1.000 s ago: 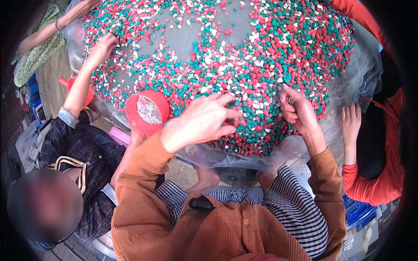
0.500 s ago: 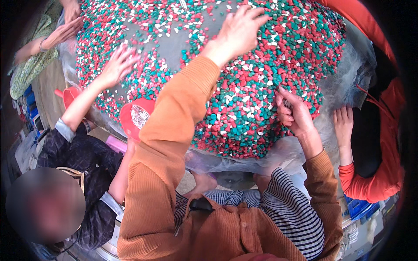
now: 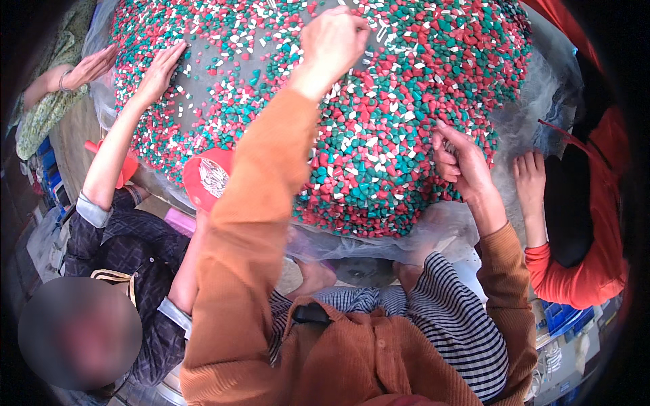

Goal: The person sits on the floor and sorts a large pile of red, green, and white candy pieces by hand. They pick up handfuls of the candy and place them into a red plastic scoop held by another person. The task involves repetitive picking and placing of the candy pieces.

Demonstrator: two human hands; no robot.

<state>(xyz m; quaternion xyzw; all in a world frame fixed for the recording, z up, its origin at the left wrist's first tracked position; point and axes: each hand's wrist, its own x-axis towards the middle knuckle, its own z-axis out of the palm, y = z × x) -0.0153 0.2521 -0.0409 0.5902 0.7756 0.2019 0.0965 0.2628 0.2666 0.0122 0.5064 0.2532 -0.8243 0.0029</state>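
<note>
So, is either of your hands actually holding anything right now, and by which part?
Cannot be told for sure. The left hand is curled, fingers down, on the red, green and white pieces; the right hand rests bent at the heap's near edge. Any pinched piece is hidden.

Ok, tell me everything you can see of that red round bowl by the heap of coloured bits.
The red round plastic-looking bowl sits at the near left edge of the grey sheet spread with small red, teal and white pieces. It is tilted, its mouth facing the camera, with a small pile of whitish pieces inside. The orange-sleeved left arm hides its right side. No hand is seen touching it; what holds it up is hidden.
</note>
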